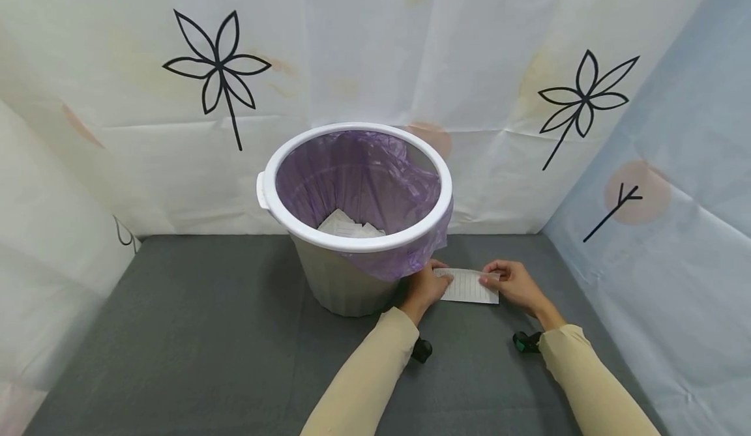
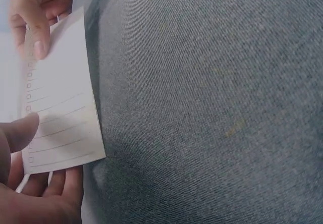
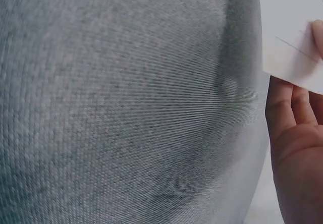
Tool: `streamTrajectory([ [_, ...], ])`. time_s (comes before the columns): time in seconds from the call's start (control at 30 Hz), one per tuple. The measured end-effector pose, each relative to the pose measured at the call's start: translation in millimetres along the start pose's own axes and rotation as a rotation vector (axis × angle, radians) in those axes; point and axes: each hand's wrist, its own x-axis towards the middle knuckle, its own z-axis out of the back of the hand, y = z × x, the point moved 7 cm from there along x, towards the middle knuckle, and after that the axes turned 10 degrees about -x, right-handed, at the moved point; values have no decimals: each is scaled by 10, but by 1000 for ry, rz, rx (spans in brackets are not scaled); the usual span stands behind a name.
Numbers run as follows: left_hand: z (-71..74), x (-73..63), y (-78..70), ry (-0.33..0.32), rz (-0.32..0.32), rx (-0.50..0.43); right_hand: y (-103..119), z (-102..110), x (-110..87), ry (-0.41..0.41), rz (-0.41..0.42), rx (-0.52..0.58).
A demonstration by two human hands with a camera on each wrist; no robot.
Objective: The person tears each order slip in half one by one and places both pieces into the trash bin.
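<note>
A lined sheet of paper (image 1: 469, 286) with a row of small printed squares along one edge is stretched between both hands, low over the grey surface. My left hand (image 1: 427, 287) pinches its left end, thumb on top and fingers beneath. The right hand (image 1: 514, 285) pinches the other end the same way. In the left wrist view the paper (image 2: 65, 98) shows its ruled lines, with the right hand (image 2: 43, 12) at the far end. Only a corner of the paper (image 3: 287, 42) and part of the right hand (image 3: 298, 143) appear in the right wrist view.
A white-rimmed waste bin (image 1: 353, 244) stands just left of the hands, lined with a purple plastic bag (image 1: 399, 182). White papers (image 1: 346, 225) lie inside it. Printed cloth walls (image 1: 352, 45) enclose the grey cloth-covered table (image 1: 205, 345).
</note>
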Motion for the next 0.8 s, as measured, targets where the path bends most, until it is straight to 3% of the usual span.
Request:
streamTrajectory([
  [0.27,7,-41,-1,61,-31,-9,130,-2,-100,35,28,75],
  [0.57,68,-197,-87,79,-103,18,317,33,-216,-45,120,8],
  [0.8,105,-347,-242,96,-185,56,394,58,-351,-66,122,6],
])
